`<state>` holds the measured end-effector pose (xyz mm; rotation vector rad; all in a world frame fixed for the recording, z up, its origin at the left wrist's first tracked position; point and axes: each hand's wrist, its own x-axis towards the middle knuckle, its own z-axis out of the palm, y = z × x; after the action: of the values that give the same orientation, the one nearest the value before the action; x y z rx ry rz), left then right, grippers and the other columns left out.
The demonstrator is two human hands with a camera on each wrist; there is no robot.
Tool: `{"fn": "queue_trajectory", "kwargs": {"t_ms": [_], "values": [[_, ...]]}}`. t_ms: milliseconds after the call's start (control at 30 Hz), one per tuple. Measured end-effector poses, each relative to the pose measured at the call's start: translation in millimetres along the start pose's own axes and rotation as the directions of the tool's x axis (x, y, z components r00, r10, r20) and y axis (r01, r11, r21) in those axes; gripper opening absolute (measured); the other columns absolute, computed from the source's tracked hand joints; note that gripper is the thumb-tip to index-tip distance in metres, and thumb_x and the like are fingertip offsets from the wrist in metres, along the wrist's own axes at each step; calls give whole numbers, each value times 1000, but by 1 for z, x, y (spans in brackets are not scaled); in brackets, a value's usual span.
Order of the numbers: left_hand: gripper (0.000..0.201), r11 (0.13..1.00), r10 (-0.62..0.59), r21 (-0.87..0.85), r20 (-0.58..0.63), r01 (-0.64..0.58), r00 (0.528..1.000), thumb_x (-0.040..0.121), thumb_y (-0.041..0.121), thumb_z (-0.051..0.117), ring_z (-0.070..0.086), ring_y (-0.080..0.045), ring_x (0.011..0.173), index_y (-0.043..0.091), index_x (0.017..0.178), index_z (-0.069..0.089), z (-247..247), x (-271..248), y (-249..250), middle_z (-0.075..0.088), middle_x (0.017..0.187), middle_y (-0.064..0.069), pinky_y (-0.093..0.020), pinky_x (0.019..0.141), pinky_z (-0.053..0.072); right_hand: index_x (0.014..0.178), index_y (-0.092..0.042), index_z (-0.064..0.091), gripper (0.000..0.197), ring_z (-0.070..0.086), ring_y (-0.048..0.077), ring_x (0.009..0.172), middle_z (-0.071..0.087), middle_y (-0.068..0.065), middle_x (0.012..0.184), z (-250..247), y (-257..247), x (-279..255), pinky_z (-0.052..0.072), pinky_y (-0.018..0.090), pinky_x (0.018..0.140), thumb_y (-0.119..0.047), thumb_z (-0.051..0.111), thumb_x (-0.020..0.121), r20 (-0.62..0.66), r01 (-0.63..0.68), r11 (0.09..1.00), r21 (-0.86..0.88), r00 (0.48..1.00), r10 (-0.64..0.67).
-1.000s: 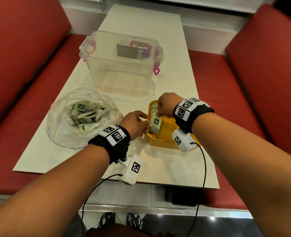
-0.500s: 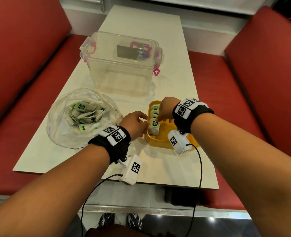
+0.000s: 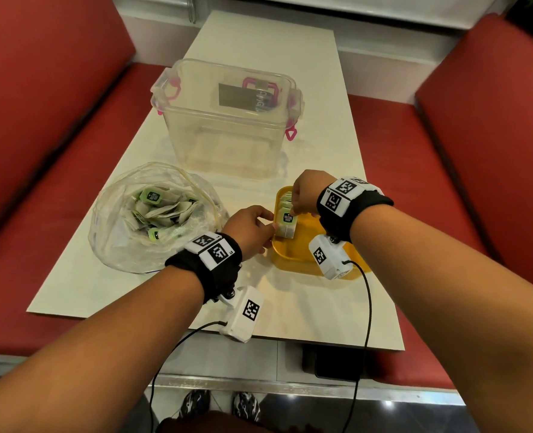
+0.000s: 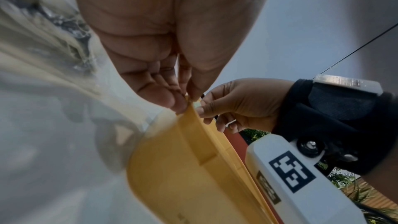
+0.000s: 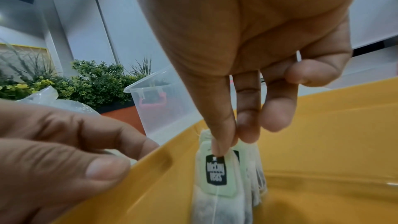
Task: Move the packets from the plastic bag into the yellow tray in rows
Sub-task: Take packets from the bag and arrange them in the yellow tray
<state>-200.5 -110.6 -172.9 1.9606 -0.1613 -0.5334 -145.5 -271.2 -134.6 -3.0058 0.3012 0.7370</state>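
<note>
My right hand (image 3: 305, 195) has dropped lower at frame centre, fingers (image 5: 221, 135) pinching the front packet (image 5: 217, 176); my left hand (image 3: 249, 229) still pinches the yellow tray (image 3: 293, 257) rim.

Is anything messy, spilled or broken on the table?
Nothing stands out. The packets stand in a neat row inside the yellow tray, the rest stay in the plastic bag, and nothing has spilled.
</note>
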Motion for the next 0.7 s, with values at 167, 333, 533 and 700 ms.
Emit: {"fn": "queue_trajectory", "kwargs": {"t_ms": [167, 333, 533, 700], "values": [[22, 1000, 2, 18, -2, -2, 1000, 93, 17, 59, 66, -26, 70, 9, 114, 59, 0, 1, -1, 64, 64, -3, -41, 74, 59, 92, -9, 69, 33, 71, 23, 83, 73, 4, 88, 2, 0, -5, 58, 40, 81, -38, 77, 77, 55, -17, 998, 61, 998, 14], [21, 1000, -1, 22, -1, 1, 1000, 94, 18, 58, 66, -26, 70, 10, 114, 59, 0, 1, 0, 64, 66, -3, -41, 74, 59, 78, -18, 66, 39, 71, 25, 59, 72, 0, 66, 27, 14, 49, 57, 47, 68, -48, 78, 56, 46, -62, 993, 103, 997, 58], [20, 1000, -5, 28, -7, 5, 1000, 94, 18, 58, 65, -26, 69, 10, 112, 58, 0, 0, 1, 64, 65, -3, -42, 74, 59, 80, -16, 64, 30, 72, 23, 61, 73, 2, 69, 16, 5, 21, 59, 43, 69, -37, 79, 66, 55, -36, 991, 131, 998, 29], [23, 999, -14, 40, -13, 15, 1000, 95, 19, 58, 67, -28, 72, 8, 115, 57, 2, -3, 4, 64, 67, -3, -44, 76, 59, 83, -13, 66, 31, 72, 21, 70, 74, 1, 76, 7, 6, 0, 59, 38, 74, -42, 76, 76, 36, -10, 988, 152, 999, 4]]}}
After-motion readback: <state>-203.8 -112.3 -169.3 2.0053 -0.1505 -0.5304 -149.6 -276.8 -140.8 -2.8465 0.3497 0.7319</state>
